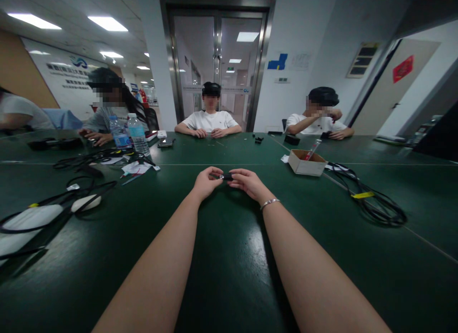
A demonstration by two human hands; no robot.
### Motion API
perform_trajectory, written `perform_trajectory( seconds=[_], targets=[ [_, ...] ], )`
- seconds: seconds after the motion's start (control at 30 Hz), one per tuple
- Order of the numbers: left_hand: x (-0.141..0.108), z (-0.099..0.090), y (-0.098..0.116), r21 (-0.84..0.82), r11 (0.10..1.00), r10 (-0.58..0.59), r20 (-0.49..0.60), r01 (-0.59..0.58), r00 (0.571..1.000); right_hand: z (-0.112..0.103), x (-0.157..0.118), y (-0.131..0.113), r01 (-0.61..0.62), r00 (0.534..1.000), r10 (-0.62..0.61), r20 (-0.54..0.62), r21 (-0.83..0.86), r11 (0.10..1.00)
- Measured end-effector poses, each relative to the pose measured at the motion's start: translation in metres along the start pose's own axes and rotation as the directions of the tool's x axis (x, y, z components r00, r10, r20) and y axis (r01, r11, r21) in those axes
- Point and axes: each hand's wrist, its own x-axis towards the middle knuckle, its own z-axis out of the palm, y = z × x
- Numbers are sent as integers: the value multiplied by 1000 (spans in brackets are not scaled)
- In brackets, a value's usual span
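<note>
A small dark object (226, 177) with a shiny, light-coloured left end is held just above the green table (229, 256), between my two hands. My left hand (208, 182) pinches the shiny end between thumb and fingers. My right hand (248, 182), with a silver bracelet at its wrist, grips the dark end with its fingertips. Both arms reach forward over the table. What exactly the small object is cannot be made out.
An open box (307, 167) and a coiled black cable (379, 204) lie to the right. Bottles (138, 135), tangled cables, papers and a white mouse (86, 203) are on the left. Several people sit around the table's far side.
</note>
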Motion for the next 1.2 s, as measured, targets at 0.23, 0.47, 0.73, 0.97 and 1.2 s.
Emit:
perform_trajectory(
  seconds=[0.23,0.47,0.73,0.97,1.2],
  targets=[
    [0,0,4,-24,1000,-11,1,11,1000,0,-1,0,7,1000,-7,15,-6,1000],
    [0,-1,4,-60,998,-20,2,20,1000,0,-1,0,-1,1000,1,23,-2,1000],
    [0,-1,6,-126,988,-85,21,87,996,-2,0,1,0,1000,0,21,25,1000],
    [1,0,3,-90,990,-106,43,109,993,-3,0,1,9,1000,-10,20,22,1000],
    [3,0,-3,103,992,-84,71,76,994,-3,0,1,6,1000,-5,31,-4,1000]
  ],
)
